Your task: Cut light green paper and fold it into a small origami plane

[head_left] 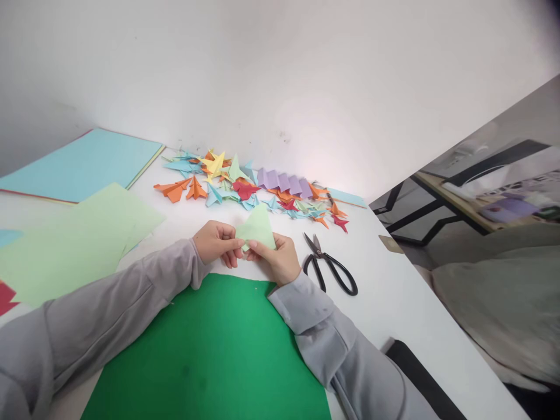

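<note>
A small folded piece of light green paper (258, 226) is held up between both hands, its pointed tip upward. My left hand (217, 242) pinches its lower left edge between thumb and fingers. On the other side, my right hand (280, 256) grips the lower right, the thumb lying across the front. Both thumbs come close together at the bottom edge, and the fingers behind the paper are partly hidden. Below the hands lies a green sheet (210, 350). Black-handled scissors (326, 262) rest to the right of my right hand, blades slightly apart.
Folded paper planes and other shapes (214, 166) are heaped along the wall, with a purple pleated paper (284, 182) among them. Blue sheets (87, 163) are stacked at the back left, light green sheets (70, 245) nearer. A black object (420, 379) lies near the table's right edge.
</note>
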Demonstrator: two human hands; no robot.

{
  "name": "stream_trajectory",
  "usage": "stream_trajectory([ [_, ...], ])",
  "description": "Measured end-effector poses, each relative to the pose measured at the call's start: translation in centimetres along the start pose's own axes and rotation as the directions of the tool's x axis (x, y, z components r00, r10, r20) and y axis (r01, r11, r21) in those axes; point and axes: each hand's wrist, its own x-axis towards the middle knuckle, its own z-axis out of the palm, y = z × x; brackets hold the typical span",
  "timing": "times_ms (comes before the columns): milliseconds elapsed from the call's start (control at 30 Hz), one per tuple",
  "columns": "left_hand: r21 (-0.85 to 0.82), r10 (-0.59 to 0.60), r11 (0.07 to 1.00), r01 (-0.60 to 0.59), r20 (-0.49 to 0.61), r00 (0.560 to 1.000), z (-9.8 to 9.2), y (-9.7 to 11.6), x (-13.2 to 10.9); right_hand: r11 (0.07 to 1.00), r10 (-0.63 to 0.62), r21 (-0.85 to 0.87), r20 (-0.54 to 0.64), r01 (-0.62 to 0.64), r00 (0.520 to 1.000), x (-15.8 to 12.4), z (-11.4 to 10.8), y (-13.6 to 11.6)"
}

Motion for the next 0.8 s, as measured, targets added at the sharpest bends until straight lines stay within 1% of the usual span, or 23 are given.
stream_trajectory([
  [100, 0.023, 0.016, 1.0, -0.016, -0.006, 1.0, 0.03, 0.04, -0.09, 0.998, 0.058, -0.037, 0.07, -0.055, 0.996, -0.01, -0.01, -0.09],
  [167, 0.026, 0.01, 1.0, -0.01, -0.004, 1.0, 0.04, 0.13, -0.14, 0.997, 0.076, -0.033, 0.09, -0.073, 0.993, -0.01, -0.03, -0.09],
  [400, 0.055, 0.002, 0.998, -0.002, 0.004, 1.0, 0.27, 0.14, -0.27, 0.997, 0.076, -0.033, 0.097, -0.074, 0.992, 0.0, -0.14, 0.12],
  [600, 0.054, -0.005, 0.999, 0.003, 0.035, 0.999, 0.35, 0.0, -0.35, 0.997, 0.071, -0.023, 0.077, -0.07, 0.995, -0.09, -0.03, -0.05],
  [800, -0.009, -0.037, 0.999, 0.037, -0.019, 0.999, 0.33, 0.11, -0.03, 0.999, 0.05, -0.003, 0.108, -0.05, 0.993, -0.11, -0.11, 0.09],
])
